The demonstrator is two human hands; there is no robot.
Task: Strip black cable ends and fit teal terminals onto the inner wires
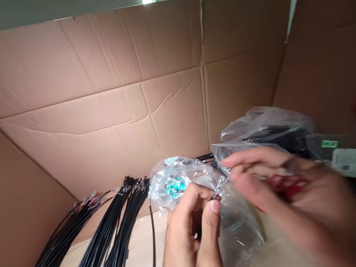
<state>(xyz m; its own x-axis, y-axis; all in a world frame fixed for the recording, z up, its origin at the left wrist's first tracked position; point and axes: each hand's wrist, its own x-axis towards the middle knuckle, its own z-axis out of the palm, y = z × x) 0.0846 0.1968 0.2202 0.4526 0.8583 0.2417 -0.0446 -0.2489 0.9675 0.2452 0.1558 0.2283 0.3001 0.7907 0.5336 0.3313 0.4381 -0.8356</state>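
My left hand (pixel 190 238) is closed in a pinch on the edge of a clear plastic bag (pixel 186 186) that holds small teal parts (pixel 174 186). My right hand (pixel 283 189), blurred by motion, has its fingers pressed together on the same bag's rim, just right of the left thumb. Something red (pixel 287 184) shows under the right hand's fingers; I cannot make out what it is. Both hands are low at the centre of the view, over a light tabletop (pixel 139 255).
Bundles of thin black wires (pixel 107 242) fan across the table at lower left. A second clear bag (pixel 264 131) with dark contents lies behind the right hand. Tall cardboard walls (pixel 109 99) enclose the space. Labelled packages (pixel 345 155) sit at right.
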